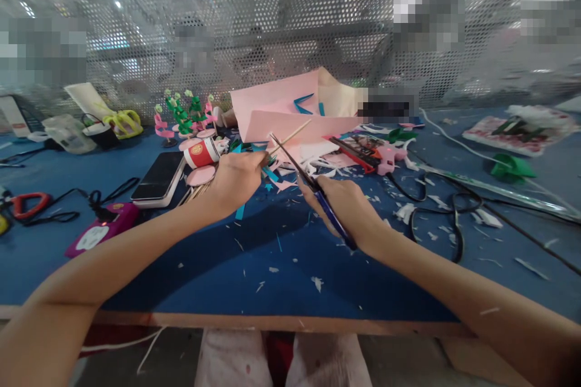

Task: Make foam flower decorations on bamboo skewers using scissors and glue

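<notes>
My left hand [238, 178] is closed in a pinch on a thin pale wooden stick [297, 131], which points up and to the right. In my right hand [351, 205] are scissors with a dark blue handle [333, 217], their dark blades angled up and left toward the stick. The blade tips look close to the stick, but I cannot tell if they touch it. Just behind both hands lie folded pink paper sheets [281, 84] with blue strips [302, 104] on them. Blue and white paper scraps [318, 163] are strewn beneath.
Left of my left hand are a red-and-white paper cup [200, 153], a dark-screened device [158, 176], a purple box [104, 227] and green-and-pink paper plants [184, 112]. A pink tool [388, 157] and black cord [456, 230] lie right. Perforated mesh [290, 24] stands behind.
</notes>
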{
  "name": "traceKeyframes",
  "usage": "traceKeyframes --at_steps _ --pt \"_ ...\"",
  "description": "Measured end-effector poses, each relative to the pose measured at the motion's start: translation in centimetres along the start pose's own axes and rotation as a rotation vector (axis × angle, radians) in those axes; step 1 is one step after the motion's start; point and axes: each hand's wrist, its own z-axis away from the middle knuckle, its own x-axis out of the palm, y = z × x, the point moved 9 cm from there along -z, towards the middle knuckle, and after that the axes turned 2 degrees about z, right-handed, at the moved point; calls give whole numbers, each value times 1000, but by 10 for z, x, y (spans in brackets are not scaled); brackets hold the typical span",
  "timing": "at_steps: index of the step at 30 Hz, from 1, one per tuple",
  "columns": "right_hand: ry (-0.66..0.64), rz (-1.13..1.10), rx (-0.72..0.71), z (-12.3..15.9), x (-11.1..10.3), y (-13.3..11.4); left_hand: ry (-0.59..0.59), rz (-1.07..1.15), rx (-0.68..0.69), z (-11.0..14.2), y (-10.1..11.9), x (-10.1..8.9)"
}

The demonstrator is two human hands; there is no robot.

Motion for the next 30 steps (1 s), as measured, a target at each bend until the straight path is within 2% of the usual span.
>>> traceKeyframes --at_steps 1,3,6,9,13,16,19,23,28,30 --pt "11 -9 -16 0 0 0 -11 23 9 -1 1 0" --pt "42 -8 -63 -3 -1 1 -90 207 -9 -3 0 6" --pt "75 6 -158 -11 -2 8 -313 625 -94 -4 -2 27" --pt "93 -11 -313 -16 -4 10 -513 925 -178 1 2 44" --pt "112 -40 -411 -17 -9 14 -645 1142 -244 8 9 52" --pt "104 -54 -445 -15 -9 12 -675 1157 -265 9 9 53" --pt "123 -20 -419 -13 -9 12 -613 1064 -271 4 0 49" --pt "194 75 -347 -12 -10 11 -420 832 -276 -3 -13 35" --pt "279 110 -296 -6 -11 5 -62 380 -147 -4 -8 -6" --pt "310 79 -305 -4 -14 2 42 223 -95 -2 -2 -19"
